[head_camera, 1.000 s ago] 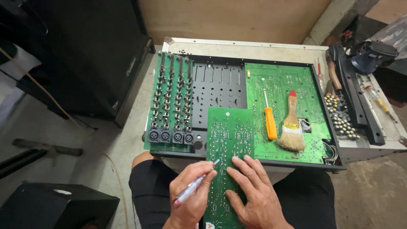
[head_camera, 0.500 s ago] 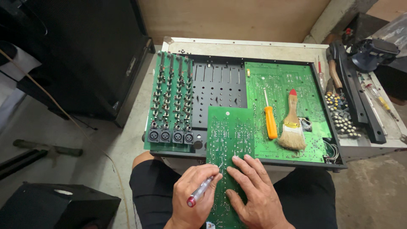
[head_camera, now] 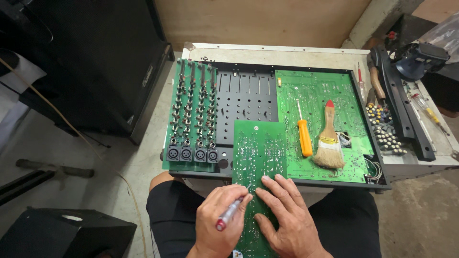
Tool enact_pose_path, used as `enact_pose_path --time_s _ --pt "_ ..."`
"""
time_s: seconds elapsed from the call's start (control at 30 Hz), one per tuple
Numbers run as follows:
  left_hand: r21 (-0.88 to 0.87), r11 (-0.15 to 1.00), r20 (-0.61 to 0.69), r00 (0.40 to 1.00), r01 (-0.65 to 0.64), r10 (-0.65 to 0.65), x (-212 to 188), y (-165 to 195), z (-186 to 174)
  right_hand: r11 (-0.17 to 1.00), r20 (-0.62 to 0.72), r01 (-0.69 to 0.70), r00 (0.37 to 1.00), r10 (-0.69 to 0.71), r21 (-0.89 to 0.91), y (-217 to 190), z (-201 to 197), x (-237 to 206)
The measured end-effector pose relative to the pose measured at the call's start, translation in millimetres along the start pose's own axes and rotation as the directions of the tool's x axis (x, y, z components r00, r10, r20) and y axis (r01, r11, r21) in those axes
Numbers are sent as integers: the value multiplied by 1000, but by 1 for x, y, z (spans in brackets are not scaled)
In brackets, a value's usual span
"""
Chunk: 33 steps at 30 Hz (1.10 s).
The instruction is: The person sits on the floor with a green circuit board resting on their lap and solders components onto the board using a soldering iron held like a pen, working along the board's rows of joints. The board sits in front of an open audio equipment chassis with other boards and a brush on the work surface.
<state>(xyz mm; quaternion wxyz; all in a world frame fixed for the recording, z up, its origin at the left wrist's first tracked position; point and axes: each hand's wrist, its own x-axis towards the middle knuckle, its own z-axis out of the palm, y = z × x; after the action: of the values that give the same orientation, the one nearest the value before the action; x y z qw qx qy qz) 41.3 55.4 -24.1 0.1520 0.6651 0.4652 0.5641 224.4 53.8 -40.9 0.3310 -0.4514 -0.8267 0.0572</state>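
Note:
A long green circuit board (head_camera: 260, 153) lies solder side up, reaching from the open chassis (head_camera: 248, 100) down over my lap. My left hand (head_camera: 217, 222) is shut on a thin silver pen-like tool with a red end (head_camera: 228, 215), and its tip touches the board's near part. My right hand (head_camera: 287, 217) rests flat on the board just right of the tool, fingers spread, pressing it down.
Inside the chassis are a green board with rows of jacks (head_camera: 191, 114) on the left and a wide green board (head_camera: 320, 105) on the right. On that wide board lie an orange-handled screwdriver (head_camera: 304, 136) and a paintbrush (head_camera: 329, 141). Loose knobs (head_camera: 385, 129) and tools lie at the right edge; black cases stand on the left.
My left hand has curled closer over the tool and drawn its tip slightly toward my right hand. The right hand and the board stay put.

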Motion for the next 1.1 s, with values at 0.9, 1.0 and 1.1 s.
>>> enact_pose_path --time_s 0.9,1.0,1.1 --pt "-96 993 -15 998 62 -64 -6 -5 -2 1000 8 -4 1000 4 9 0 -1 0" --pt "-91 994 -9 998 67 -68 -5 -4 -2 1000 3 2 1000 -2 11 0 -1 0" --pt "-68 997 1 999 44 -44 -5 -4 -3 1000 -1 -9 1000 9 11 -1 -1 0"
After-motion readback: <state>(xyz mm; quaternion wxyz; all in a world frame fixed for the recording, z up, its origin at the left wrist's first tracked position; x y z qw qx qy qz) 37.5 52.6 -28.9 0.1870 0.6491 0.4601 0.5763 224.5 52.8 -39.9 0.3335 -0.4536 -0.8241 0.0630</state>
